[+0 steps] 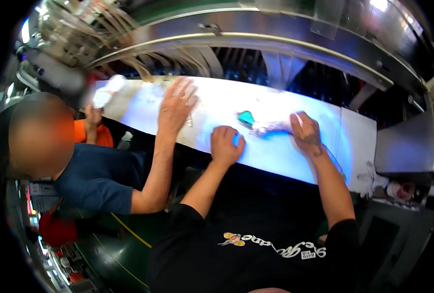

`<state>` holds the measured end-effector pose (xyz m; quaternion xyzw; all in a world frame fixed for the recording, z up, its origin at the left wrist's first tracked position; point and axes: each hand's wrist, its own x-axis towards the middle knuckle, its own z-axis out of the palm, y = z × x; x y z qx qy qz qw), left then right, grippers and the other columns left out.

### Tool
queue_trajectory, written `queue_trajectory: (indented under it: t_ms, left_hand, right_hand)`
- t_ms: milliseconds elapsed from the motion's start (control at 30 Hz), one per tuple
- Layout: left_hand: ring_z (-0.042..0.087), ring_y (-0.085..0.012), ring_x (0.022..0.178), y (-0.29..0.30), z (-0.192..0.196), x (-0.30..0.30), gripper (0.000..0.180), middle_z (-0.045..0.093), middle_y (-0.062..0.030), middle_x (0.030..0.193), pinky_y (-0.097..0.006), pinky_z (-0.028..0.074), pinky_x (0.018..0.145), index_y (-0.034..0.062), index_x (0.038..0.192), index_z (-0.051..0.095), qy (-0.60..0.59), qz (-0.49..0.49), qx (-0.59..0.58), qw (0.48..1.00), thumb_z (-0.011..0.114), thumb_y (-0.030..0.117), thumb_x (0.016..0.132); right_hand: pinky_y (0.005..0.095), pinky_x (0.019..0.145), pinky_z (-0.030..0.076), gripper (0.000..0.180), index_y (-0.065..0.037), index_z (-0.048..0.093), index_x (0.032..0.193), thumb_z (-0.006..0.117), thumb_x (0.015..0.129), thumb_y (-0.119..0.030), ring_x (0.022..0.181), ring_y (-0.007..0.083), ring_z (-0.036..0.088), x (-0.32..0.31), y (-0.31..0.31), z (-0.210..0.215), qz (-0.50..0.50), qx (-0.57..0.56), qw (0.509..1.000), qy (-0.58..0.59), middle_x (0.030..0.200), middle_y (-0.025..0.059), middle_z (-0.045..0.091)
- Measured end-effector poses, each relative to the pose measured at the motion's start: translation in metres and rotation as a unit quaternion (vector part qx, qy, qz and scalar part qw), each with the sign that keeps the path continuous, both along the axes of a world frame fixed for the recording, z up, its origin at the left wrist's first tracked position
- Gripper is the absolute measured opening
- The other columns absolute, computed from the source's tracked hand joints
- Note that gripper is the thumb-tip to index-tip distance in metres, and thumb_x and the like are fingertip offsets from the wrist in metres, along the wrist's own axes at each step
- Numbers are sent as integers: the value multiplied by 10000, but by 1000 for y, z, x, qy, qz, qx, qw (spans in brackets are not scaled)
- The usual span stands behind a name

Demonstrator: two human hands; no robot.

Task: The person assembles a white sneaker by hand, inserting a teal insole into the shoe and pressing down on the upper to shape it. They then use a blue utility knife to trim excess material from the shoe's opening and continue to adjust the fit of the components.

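My left hand [226,145] is curled at the near edge of the brightly lit white table [275,163]. A small bright blue spot shows at its fingers; I cannot make out whether this is an object or light. Further right, my right hand [306,133] is closed on one end of a crumpled, whitish, speckled long piece [274,128], whose kind is unclear. The piece stretches left across the tabletop. Just beyond its left end lies a small teal green thing [246,118]. Blur hides its details.
At my left, a co-worker in a dark blue shirt [102,171] reaches a raised hand [176,108] over the table. Past them, a person in orange holds a white object [108,92]. A metal machine rail [256,39] runs behind the table; a metal box [405,146] stands right.
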<state>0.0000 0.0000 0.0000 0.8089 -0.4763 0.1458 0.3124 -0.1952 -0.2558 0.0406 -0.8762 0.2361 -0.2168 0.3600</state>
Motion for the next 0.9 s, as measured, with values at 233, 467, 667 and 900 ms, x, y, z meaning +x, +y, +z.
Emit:
queue_trajectory:
  t_ms: [233,467,667,900]
  left_hand:
    - [699,-292,985,6,19,-40,252,719,-149,1069,-422,569,827,23,1177,645,285,2,-126,950,732,188,1007]
    - [632,-280,1305,15,30,-59,804,547,-250,1496,-403,562,1058,-39,1646,270,474,-57,-208,854,757,220,1061]
    - [647,-237,1261,32,46,-61,766,629,-163,1411,-370,555,1048,-31,1613,371,591,-17,-177,787,811,121,1005]
    - [713,-189,1018,61,42,-49,746,693,-181,1249,-311,596,888,-35,1594,414,643,8,-165,748,828,96,987]
  right_hand:
    - [463,808,558,436,15,706,1033,571,1142,-385,807,407,701,-39,18,18,-67,147,985,58,874,268,706]
    - [461,778,580,355,2,600,1177,684,1087,-331,857,366,736,-52,128,0,-56,169,982,-55,953,251,728]
    - [422,723,598,523,8,638,1218,877,920,-349,860,368,732,-58,144,20,70,-58,990,-104,1092,194,704]
    - [415,769,625,416,28,708,1161,887,870,-210,925,391,726,-15,92,49,173,-123,975,-67,1134,196,709]
